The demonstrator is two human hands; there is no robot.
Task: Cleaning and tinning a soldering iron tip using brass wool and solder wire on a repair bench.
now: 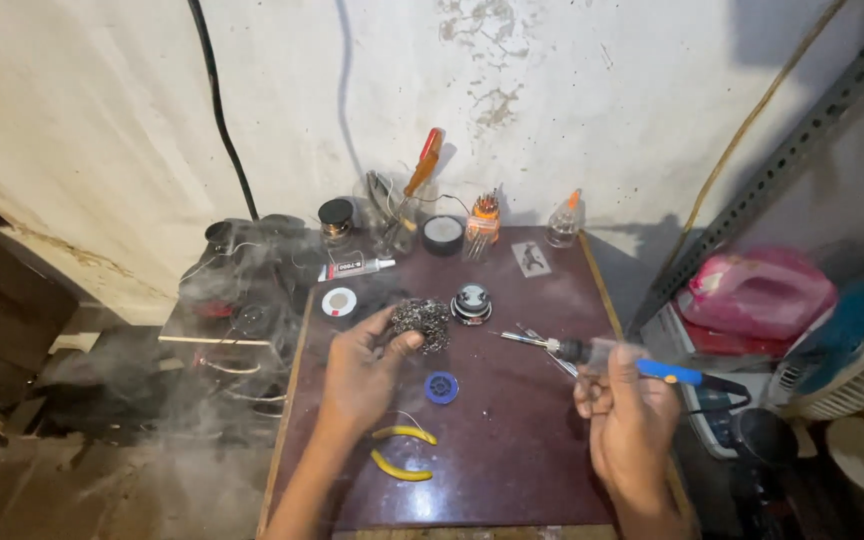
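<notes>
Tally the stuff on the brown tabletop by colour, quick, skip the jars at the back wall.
Blue: 2, the soldering iron in the right hand, the small spool
Yellow: 1, the pliers
Grey metal: 2, the wire wool under the left hand, the tweezers
White: 2, the tube, the round disc
Black and silver: 1, the round tin
Total: 8

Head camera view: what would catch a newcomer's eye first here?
Probably the right hand holding a blue-handled soldering iron over the dark brown table. At the table's middle, the left hand grips a tangled metal wool ball. Smoke hazes the left side.
</notes>
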